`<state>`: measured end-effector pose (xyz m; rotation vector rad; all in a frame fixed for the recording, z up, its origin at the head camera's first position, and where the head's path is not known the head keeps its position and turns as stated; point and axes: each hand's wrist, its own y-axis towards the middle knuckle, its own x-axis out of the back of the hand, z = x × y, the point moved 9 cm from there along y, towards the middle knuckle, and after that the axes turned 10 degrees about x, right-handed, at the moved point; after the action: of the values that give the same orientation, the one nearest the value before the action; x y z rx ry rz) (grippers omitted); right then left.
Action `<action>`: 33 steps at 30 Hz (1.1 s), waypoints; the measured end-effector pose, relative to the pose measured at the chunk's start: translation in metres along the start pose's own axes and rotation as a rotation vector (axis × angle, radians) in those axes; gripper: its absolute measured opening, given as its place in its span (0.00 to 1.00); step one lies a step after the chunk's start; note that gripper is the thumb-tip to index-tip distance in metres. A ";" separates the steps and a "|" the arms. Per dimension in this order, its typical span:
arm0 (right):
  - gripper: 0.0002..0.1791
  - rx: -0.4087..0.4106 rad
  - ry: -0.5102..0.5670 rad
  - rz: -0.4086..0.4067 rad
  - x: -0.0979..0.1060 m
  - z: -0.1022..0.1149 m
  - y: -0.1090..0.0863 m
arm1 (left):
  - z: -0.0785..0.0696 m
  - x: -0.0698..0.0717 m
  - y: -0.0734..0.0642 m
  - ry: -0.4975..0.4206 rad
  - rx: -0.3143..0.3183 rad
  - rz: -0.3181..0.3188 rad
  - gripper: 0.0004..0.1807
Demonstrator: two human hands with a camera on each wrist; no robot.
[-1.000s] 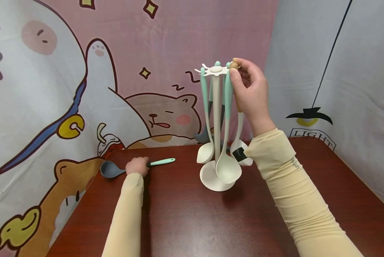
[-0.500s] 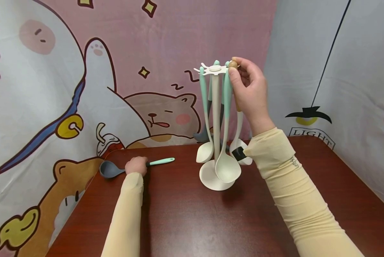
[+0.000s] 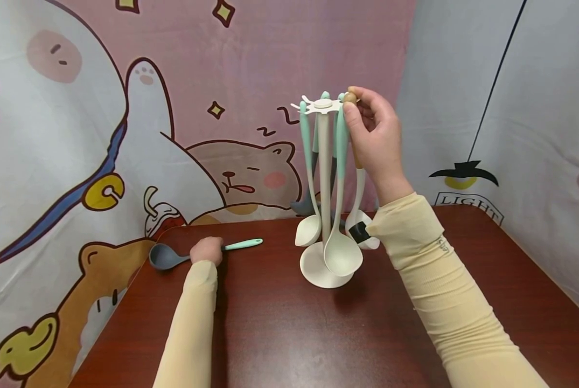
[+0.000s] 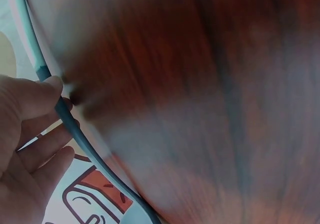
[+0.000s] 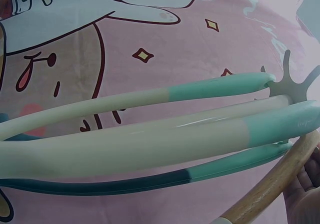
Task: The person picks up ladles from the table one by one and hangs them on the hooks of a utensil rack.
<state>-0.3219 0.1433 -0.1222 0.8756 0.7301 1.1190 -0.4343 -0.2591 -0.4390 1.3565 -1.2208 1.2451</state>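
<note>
On the table's left part lies a grey ladle [image 3: 163, 257] with a mint handle. My left hand [image 3: 207, 251] pinches its dark shaft [image 4: 82, 141] between thumb and fingers, as the left wrist view shows. A white utensil rack [image 3: 323, 172] stands upright right of the middle, several utensils hanging from its hooked top. At that top, my right hand [image 3: 378, 132] pinches the end of a wooden-handled white utensil [image 3: 360, 188]. Its wooden handle [image 5: 270, 184] slants across the right wrist view. A black band at the wrist partly covers this utensil's head.
From the rack hang a white ladle [image 3: 343, 256] at the front, a smaller white utensil [image 3: 308, 230] at the left and grey-headed ones behind. The rack's round base [image 3: 313, 272] sits on the reddish-brown table [image 3: 279, 323]. A cartoon-printed cloth [image 3: 250, 64] hangs close behind.
</note>
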 end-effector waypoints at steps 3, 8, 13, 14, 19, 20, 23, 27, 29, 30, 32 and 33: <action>0.20 -0.003 -0.002 0.002 0.000 0.000 0.000 | 0.000 0.001 0.000 -0.006 0.008 0.001 0.12; 0.20 -0.055 -0.011 0.015 -0.002 -0.001 -0.001 | 0.001 0.003 -0.002 -0.008 0.012 0.001 0.12; 0.21 -0.072 -0.012 0.016 -0.002 -0.001 -0.001 | 0.002 0.003 -0.002 -0.005 0.013 0.001 0.13; 0.21 -0.073 -0.012 0.014 -0.002 -0.002 -0.001 | 0.002 0.003 -0.002 -0.002 0.011 0.001 0.13; 0.21 -0.063 -0.011 0.012 -0.001 -0.001 -0.001 | 0.001 0.004 -0.003 -0.003 0.003 -0.003 0.14; 0.21 -0.061 -0.011 0.011 0.000 0.000 -0.001 | 0.001 0.004 -0.003 -0.001 0.001 -0.003 0.14; 0.21 -0.053 -0.009 0.007 0.000 0.000 -0.001 | 0.000 0.006 -0.004 -0.003 -0.005 -0.004 0.13; 0.20 -0.016 -0.010 -0.002 0.001 0.001 -0.001 | -0.001 0.010 -0.004 -0.014 -0.014 -0.013 0.12; 0.20 -0.010 -0.011 -0.001 0.001 0.002 -0.001 | -0.002 0.012 -0.004 -0.024 -0.014 -0.024 0.13; 0.20 -0.020 -0.013 -0.001 0.001 0.001 -0.001 | -0.002 0.014 -0.004 -0.030 -0.012 -0.033 0.13; 0.20 -0.043 -0.013 0.001 0.000 -0.001 -0.001 | -0.002 0.016 -0.003 -0.047 -0.008 -0.051 0.13; 0.20 -0.055 -0.013 0.003 0.000 -0.001 -0.001 | -0.003 0.017 -0.003 -0.058 -0.009 -0.058 0.13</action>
<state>-0.3225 0.1433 -0.1235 0.8368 0.6845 1.1297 -0.4317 -0.2570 -0.4217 1.4208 -1.2170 1.1653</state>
